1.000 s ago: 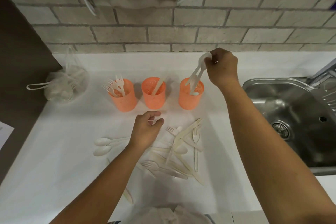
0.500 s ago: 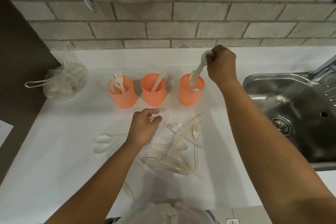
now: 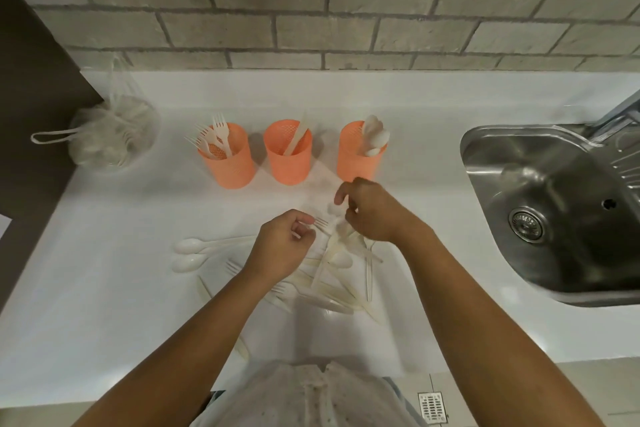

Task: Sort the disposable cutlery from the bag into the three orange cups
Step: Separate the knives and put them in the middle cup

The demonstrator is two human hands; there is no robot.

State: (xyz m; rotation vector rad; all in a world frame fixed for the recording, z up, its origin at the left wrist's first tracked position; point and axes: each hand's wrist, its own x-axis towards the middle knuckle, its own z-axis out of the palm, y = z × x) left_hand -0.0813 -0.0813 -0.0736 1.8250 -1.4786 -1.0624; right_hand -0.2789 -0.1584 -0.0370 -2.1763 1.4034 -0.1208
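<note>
Dropping done (spoons (image 3: 375, 133) now sit in the cup (image 3: 360, 163) beyond it), right hand (image 3: 375, 215) is back at the pile (image 3: 332, 284) beside the left hand (image 3: 282, 246); both curled, grips unclear.

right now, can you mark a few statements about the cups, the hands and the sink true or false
1. The left orange cup holds forks. True.
2. The middle orange cup is empty. False: a knife stands in it.
3. The right orange cup holds spoons. True.
4. The sink sits left of the cups. False: it is to their right; the bag is to their left.
5. The right hand is above the right orange cup. False: it is low over the loose cutlery, near the left hand.
</note>
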